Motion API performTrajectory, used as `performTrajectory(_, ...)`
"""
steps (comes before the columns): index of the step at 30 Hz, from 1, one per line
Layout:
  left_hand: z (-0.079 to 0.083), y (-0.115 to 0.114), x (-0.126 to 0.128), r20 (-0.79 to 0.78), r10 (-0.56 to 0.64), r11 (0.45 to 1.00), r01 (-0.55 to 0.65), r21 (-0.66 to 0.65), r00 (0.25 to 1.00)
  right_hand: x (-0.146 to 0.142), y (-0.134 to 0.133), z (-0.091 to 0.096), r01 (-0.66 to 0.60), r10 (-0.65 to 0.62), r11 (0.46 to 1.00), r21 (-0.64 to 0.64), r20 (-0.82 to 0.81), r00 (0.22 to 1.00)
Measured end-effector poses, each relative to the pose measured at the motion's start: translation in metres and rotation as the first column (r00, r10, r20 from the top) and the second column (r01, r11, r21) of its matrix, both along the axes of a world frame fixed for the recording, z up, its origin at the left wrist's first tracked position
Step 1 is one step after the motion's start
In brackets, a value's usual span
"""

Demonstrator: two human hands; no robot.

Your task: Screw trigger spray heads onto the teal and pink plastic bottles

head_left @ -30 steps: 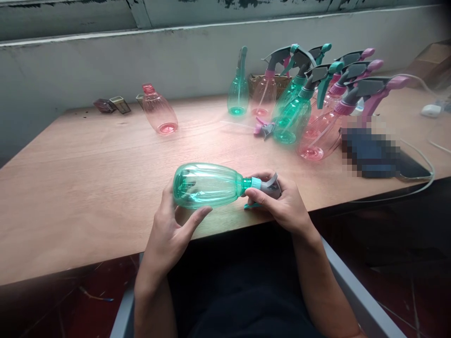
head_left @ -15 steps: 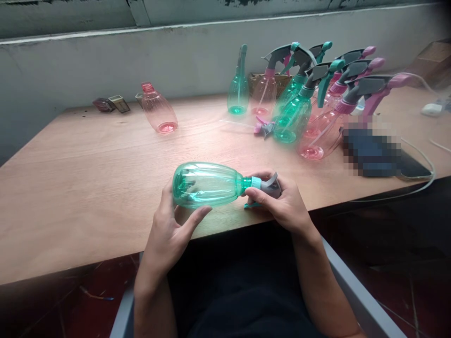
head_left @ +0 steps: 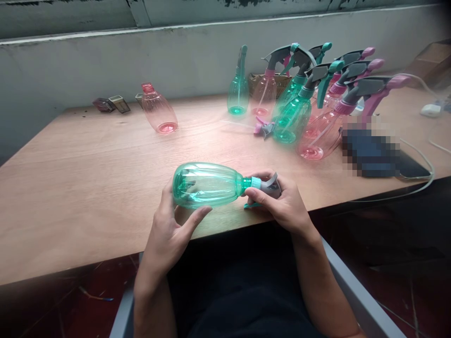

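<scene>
A clear green spray bottle (head_left: 209,184) lies on its side between my hands, above the table's front edge. My left hand (head_left: 176,227) holds the wide base end, its thumb along the near side and the other fingers partly hidden behind the bottle. At the neck end, my right hand (head_left: 287,202) grips the grey spray head (head_left: 270,188), thumb close to the light teal collar (head_left: 255,182). The collar sits at the threaded neck, and some green thread shows beside it. A teal trigger (head_left: 252,205) points down below the right thumb.
Several green and pink spray bottles (head_left: 292,115) stand at the back right. A loose pink spray head (head_left: 263,127) lies before them. An uncapped pink bottle (head_left: 159,110) stands back left, near small boxes (head_left: 119,104). A phone (head_left: 369,152) and cable lie to the right.
</scene>
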State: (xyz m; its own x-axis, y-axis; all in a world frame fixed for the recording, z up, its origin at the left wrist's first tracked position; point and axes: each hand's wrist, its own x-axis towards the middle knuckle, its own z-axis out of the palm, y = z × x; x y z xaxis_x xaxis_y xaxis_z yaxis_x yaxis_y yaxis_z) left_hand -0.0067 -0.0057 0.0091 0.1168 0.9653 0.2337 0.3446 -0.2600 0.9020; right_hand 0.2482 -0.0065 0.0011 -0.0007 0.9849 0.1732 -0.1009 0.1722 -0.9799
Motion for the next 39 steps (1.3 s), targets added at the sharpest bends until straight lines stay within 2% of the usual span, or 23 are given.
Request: performTrajectory(39,-0.0005,0.0008,0.0031,0.002,0.002,1.000,-0.002,0.017,1.000,0.0022,-0.0016,0.0002,0.027,-0.030,0.999,0.043,0.074,0.997)
